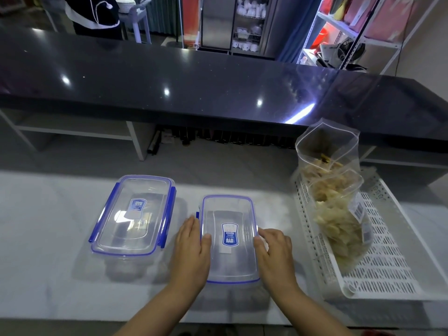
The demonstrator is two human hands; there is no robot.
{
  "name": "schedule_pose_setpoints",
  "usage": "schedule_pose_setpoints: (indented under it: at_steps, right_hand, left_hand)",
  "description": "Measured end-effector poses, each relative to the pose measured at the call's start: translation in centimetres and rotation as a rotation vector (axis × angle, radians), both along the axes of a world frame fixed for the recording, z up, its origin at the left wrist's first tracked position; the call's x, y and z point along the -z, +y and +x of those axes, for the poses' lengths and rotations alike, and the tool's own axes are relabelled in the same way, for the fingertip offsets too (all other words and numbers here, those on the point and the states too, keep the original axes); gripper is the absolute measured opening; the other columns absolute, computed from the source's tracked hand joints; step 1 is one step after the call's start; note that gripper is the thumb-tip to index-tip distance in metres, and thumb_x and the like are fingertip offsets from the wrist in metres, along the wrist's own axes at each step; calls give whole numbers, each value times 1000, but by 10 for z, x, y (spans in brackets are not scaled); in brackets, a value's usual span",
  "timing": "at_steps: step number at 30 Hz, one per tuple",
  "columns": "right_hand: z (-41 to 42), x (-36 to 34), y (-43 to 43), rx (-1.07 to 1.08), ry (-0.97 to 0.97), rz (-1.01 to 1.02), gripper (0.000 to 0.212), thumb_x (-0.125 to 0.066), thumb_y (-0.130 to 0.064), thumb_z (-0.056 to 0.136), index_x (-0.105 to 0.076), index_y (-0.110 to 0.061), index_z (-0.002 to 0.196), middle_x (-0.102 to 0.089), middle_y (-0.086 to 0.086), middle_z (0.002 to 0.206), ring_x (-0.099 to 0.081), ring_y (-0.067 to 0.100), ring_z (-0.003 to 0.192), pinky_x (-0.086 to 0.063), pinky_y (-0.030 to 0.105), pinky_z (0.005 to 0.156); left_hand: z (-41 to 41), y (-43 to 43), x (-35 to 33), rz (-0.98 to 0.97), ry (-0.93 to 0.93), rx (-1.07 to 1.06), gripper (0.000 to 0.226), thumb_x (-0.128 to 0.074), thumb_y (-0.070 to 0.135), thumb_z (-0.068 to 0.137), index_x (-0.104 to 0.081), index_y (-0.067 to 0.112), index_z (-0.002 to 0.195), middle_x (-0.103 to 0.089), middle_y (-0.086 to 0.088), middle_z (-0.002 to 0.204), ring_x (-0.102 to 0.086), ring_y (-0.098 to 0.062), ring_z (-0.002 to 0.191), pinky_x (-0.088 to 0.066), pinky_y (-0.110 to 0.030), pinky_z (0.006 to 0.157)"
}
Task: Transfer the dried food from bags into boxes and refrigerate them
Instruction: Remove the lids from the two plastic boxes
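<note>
Box lid label (229,235) (blue): "DYU".

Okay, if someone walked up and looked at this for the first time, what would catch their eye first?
Probably the clear box with a blue-rimmed lid at centre, the left hand flat against one side and the right hand curled over the other edge. Then the bags of pale dried food in the white slotted tray at right, and a second lidded box to the left.
</note>
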State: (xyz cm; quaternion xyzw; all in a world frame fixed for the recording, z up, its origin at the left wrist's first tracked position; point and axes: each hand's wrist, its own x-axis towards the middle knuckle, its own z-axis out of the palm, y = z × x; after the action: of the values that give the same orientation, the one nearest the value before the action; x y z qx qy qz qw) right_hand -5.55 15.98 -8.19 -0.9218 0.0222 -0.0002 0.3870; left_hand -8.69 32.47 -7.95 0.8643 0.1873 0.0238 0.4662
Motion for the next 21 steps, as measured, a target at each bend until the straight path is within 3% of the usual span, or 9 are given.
schedule_pose_setpoints:
  at_steps: [4,6,7,11,15,18,21]
  right_hand:
    - [-1,-16,5,64,4,207,22,-53,-13,93,-66,-22,109,-56,-11,101,-53,13,100,-45,31,88]
    - [3,-35,9,98,16,424,23,-54,-11,93,-64,-27,105,-65,-6,96,-64,14,86,-55,39,82]
    - [7,-45,11,100,46,532,24,-52,-11,94,-62,-29,108,-68,-2,92,-67,16,79,-57,36,76]
    - [36,-86,20,52,153,811,23,-39,-14,101,-55,-23,116,-69,8,84,-66,18,62,-56,30,62]
    - [64,-116,26,-84,148,767,22,-38,-13,101,-60,-11,106,-68,7,74,-66,11,60,-55,23,59]
    - [83,-134,29,-185,84,708,17,-49,-8,96,-64,-14,92,-68,2,76,-64,7,65,-55,21,63]
    - [100,-127,36,-289,-51,490,21,-59,-3,89,-67,-20,81,-66,-3,77,-59,4,67,-50,18,64]
  left_hand:
    - [1,-8,-17,-138,-103,-34,53,-36,20,100,-16,20,149,-17,8,156,-13,-2,141,-11,-22,114]
    - [5,-9,-29,-229,-175,-29,48,-38,24,99,-23,31,144,-29,16,149,-25,6,134,-22,-28,115]
    - [9,-7,-34,-279,-201,-25,44,-40,30,97,-29,35,139,-36,18,144,-32,7,130,-28,-32,113]
    - [29,3,-47,-280,-246,-46,64,-36,51,85,-20,36,145,-37,7,146,-38,-13,134,-37,-46,108]
    - [44,15,-61,-218,-283,-15,56,-39,32,96,-18,27,148,-36,6,147,-35,-10,134,-33,-40,112]
    - [49,27,-58,-55,-213,7,60,-46,24,96,-18,22,149,-31,1,152,-29,-15,138,-26,-35,114]
    - [43,33,-48,115,-117,80,64,-54,24,92,-22,17,147,-26,0,154,-21,-15,141,-17,-26,112]
